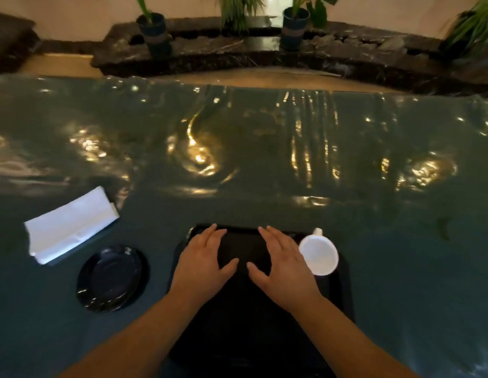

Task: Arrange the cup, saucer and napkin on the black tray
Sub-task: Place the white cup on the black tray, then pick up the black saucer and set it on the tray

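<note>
Farthest to my left, a folded white napkin [71,223] lies on the glossy dark green table cover [264,159], angled so its far end points away and to the right. Nearer to me and a little to the right sits the black saucer [112,278], empty, apart from the napkin and just clear of the tray's left edge. Both are on the table, not on the tray.

The black tray [253,336] lies straight in front of me. My left hand [203,261] is spread flat, palm down, over its far left part, fingers reaching toward the far rim and holding nothing. My right hand [282,264] is spread flat the same way beside it, thumbs pointing at each other with a gap between them, also empty.

Just right of my right hand, touching or almost touching its little-finger side, a white cup [319,253] sits at the tray's far right corner, its open mouth turned toward me and its handle pointing away.

Beyond the table, potted plants [155,31] stand along a dark stone ledge [237,53].
</note>
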A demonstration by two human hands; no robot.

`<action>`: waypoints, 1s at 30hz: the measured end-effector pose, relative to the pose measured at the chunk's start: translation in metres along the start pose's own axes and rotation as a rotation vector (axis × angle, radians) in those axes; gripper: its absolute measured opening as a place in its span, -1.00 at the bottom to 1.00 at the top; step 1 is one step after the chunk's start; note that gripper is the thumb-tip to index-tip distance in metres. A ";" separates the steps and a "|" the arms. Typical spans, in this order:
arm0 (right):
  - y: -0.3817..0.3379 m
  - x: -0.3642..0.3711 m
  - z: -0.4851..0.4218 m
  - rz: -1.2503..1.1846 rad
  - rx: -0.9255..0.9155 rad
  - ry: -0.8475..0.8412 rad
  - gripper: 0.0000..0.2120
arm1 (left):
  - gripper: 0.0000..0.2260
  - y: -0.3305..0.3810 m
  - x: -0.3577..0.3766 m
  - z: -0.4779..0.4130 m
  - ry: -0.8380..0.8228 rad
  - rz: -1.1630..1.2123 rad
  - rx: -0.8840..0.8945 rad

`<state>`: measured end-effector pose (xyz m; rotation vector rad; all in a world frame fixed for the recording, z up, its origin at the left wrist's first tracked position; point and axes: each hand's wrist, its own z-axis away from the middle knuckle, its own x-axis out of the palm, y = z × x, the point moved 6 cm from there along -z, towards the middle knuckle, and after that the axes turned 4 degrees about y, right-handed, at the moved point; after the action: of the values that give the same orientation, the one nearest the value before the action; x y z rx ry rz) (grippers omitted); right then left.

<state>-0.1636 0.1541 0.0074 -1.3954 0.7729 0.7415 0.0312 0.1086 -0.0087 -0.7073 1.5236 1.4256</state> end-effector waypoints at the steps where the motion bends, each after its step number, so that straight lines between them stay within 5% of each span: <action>1: -0.014 0.010 -0.003 -0.004 -0.021 -0.026 -0.22 | -0.30 -0.016 -0.008 0.005 0.016 -0.007 -0.029; 10: -0.133 0.105 -0.021 -0.010 -0.183 -0.313 -0.20 | -0.28 -0.169 -0.081 0.068 0.119 -0.037 -0.327; 18: -0.204 0.169 -0.032 -0.004 -0.245 -0.403 -0.18 | -0.25 -0.251 -0.106 0.106 0.114 0.021 -0.530; 26: -0.227 0.224 -0.030 -0.145 0.017 -0.536 -0.14 | -0.34 -0.292 -0.094 0.124 -0.018 0.208 -0.597; 30: -0.224 0.229 -0.037 -0.359 0.255 -0.481 -0.17 | -0.29 -0.299 -0.093 0.122 0.055 0.422 -0.720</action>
<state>0.1485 0.1080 -0.0578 -1.0269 0.2190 0.6334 0.3605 0.1602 -0.0522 -0.8734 1.2241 2.3418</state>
